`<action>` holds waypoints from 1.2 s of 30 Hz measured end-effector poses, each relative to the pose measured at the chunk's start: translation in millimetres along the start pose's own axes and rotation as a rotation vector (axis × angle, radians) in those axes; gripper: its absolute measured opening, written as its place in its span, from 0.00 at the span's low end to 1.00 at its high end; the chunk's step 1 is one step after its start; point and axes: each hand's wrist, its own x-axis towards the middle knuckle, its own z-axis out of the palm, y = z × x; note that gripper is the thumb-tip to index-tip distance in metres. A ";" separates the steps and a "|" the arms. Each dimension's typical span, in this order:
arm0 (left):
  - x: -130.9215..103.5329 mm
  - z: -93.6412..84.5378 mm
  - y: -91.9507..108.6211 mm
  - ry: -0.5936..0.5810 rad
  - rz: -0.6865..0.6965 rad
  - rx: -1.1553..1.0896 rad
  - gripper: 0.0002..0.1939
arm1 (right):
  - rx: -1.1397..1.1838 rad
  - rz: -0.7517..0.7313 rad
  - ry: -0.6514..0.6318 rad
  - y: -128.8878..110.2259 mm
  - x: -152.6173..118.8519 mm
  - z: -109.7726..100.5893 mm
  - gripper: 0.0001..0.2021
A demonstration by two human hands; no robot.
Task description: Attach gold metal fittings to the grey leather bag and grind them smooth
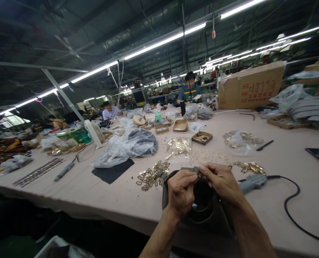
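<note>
A dark olive bag stands at the table's front edge with its mouth towards me. My left hand is closed in a pinch on the bag's far rim, near a small olive tab. Close beside it, my right hand pinches a small dark piece at the same rim; what it is lies mostly hidden between the fingertips. Left of the bag is a loose pile of gold-coloured metal buckles. More gold metal parts lie beyond my right hand.
A grey corded hand tool lies right of the bag, another far left. Plastic bags of metal parts, a small box, a black sheet and a large carton are on the table. People sit beyond.
</note>
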 end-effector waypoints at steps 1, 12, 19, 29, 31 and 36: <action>0.2 0.3 0.4 0.002 -0.010 -0.001 0.12 | 0.000 -0.001 0.001 0.4 0.0 -0.2 0.27; 13.4 -6.0 20.4 -0.069 -0.204 0.051 0.06 | 0.029 -0.004 -0.012 -1.1 -0.9 -3.1 0.26; 23.5 -7.8 32.4 -0.219 -0.517 0.084 0.09 | 0.006 -0.029 -0.027 -2.3 -1.7 -2.4 0.24; 14.8 19.7 13.9 -0.082 -0.869 -0.441 0.13 | 0.139 -0.015 0.000 -2.7 -3.9 -4.2 0.26; 14.5 21.8 12.7 -0.050 -0.905 -0.485 0.17 | 0.193 -0.009 0.014 -0.2 -4.2 -5.7 0.24; 14.3 23.5 13.6 -0.004 -0.912 -0.525 0.22 | 0.178 -0.030 0.082 3.8 -5.0 -4.6 0.25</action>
